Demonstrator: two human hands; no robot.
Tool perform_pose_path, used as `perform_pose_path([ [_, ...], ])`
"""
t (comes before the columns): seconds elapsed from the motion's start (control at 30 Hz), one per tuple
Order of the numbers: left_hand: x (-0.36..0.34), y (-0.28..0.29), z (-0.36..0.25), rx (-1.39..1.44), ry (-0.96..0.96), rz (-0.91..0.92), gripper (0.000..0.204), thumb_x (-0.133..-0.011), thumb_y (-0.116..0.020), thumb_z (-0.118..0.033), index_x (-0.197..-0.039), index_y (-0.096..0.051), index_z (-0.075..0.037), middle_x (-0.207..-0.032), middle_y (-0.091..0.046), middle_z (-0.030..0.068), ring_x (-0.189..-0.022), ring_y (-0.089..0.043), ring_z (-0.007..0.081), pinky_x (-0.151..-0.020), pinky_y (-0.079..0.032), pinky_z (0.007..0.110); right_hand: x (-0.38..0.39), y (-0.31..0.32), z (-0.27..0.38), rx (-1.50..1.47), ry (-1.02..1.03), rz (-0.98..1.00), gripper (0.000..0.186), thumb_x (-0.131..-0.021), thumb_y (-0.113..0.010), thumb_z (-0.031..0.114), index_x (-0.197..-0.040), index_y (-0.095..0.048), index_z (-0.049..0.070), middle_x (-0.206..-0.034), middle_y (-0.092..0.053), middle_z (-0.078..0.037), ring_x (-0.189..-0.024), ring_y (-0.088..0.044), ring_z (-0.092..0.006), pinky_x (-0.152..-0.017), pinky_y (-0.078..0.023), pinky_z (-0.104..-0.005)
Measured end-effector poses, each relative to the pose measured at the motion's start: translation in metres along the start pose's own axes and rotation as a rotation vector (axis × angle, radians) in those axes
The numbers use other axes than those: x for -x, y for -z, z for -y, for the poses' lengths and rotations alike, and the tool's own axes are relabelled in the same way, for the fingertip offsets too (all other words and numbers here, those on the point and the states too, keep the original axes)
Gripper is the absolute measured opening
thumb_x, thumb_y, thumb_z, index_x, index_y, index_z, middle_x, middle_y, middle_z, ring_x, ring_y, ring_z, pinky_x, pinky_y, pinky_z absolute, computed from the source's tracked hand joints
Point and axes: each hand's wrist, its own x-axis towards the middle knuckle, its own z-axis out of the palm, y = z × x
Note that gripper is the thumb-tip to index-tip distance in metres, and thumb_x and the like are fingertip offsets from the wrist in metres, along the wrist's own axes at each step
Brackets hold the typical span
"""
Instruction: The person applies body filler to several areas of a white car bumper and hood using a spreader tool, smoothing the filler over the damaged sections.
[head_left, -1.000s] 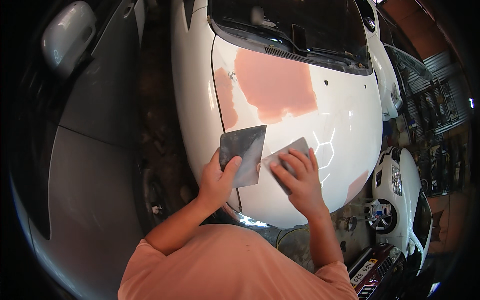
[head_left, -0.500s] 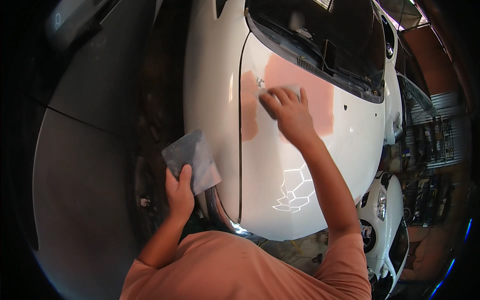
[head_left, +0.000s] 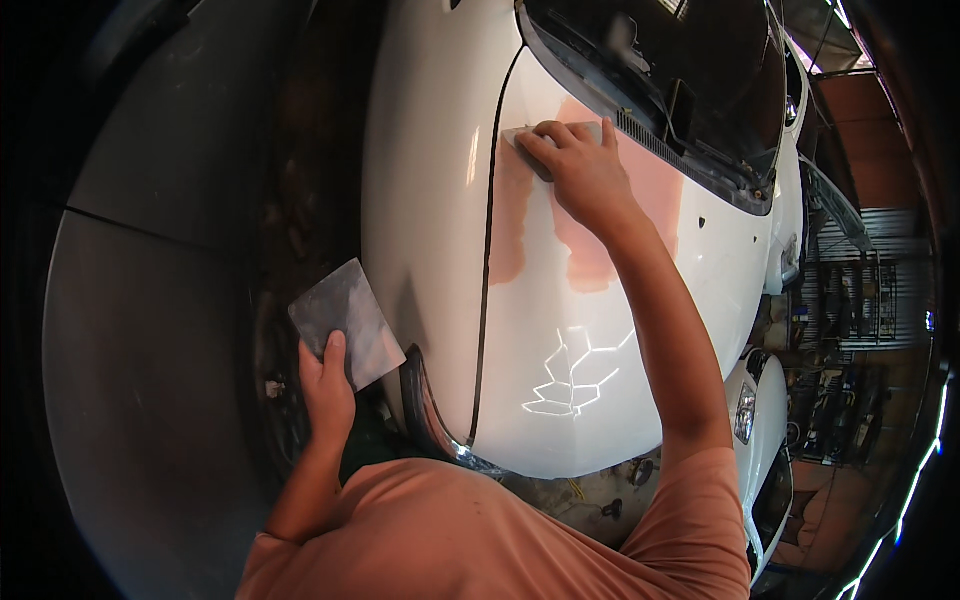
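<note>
My right hand (head_left: 588,178) is over the bonnet (head_left: 600,440) of a white car, its fingers closed on a flat grey spreader (head_left: 516,137). The spreader's edge lies against the panel near the rear corner of the bonnet, at the top of a narrow pinkish-tan filler patch (head_left: 508,230). Beyond my fingers, a larger pink patch (head_left: 650,190) reaches toward the windscreen. Down at the left, my left hand (head_left: 328,390) grips a thin rectangular grey board (head_left: 335,303) with pale and pinkish smears on it. The board is held beside the front wing, apart from it.
A dark car panel (head_left: 150,350) runs along the left, across a narrow gap. The windscreen and wiper cowl (head_left: 665,155) border the bonnet at the far side. Another white car (head_left: 765,430) stands at the right, near shelving (head_left: 865,300) with assorted items.
My right hand has moved the spreader up toward the bonnet's rear corner, over the spot with small grey marks. The left hand and board have shifted slightly left. The view has shifted a little.
</note>
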Motion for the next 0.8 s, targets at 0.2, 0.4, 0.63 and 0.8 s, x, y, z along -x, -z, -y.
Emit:
perform_pose_path([
  [0.2, 0.0, -0.011, -0.003, 0.03, -0.014, 0.016, 0.032, -0.103, -0.054, -0.016, -0.128, -0.053, 0.004, -0.118, -0.061, 0.0067, -0.106, -0.054, 0.0135, -0.099, -0.041, 0.029, 0.033, -0.003, 0.022, -0.07, -0.014, -0.014, 0.044, -0.089, -0.056, 0.003, -0.128, -0.061, 0.023, -0.126, -0.061, -0.002, -0.121, -0.057, -0.0259, -0.11, -0.029, -0.0704],
  [0.4, 0.003, -0.009, -0.003, 0.008, -0.003, 0.019, 0.032, -0.103, -0.054, -0.017, -0.128, -0.053, 0.003, -0.118, -0.061, 0.0064, -0.105, -0.054, 0.0131, -0.098, -0.041, 0.029, 0.061, 0.017, 0.033, -0.135, -0.087, 0.061, 0.045, -0.089, -0.054, 0.001, -0.128, -0.061, 0.023, -0.128, -0.058, -0.004, -0.121, -0.057, -0.0262, -0.11, -0.027, -0.0713],
  [0.63, 0.007, -0.006, -0.001, 0.052, 0.011, 0.002, 0.032, -0.103, -0.053, -0.017, -0.128, -0.053, 0.003, -0.119, -0.06, 0.0067, -0.107, -0.054, 0.0131, -0.099, -0.041, 0.029, -0.006, 0.004, 0.003, -0.02, -0.047, -0.077, 0.044, -0.089, -0.055, 0.001, -0.126, -0.062, 0.025, -0.126, -0.06, -0.004, -0.119, -0.059, -0.0264, -0.113, -0.026, -0.0706],
  [0.8, 0.006, 0.002, 0.001, 0.02, 0.021, -0.026, 0.033, -0.103, -0.054, -0.017, -0.129, -0.052, 0.004, -0.121, -0.06, 0.0073, -0.108, -0.053, 0.0133, -0.099, -0.041, 0.029, -0.01, -0.002, 0.001, 0.003, 0.0, 0.004, 0.045, -0.088, -0.058, 0.003, -0.127, -0.063, 0.026, -0.124, -0.061, -0.003, -0.117, -0.06, -0.0255, -0.112, -0.027, -0.0708],
])
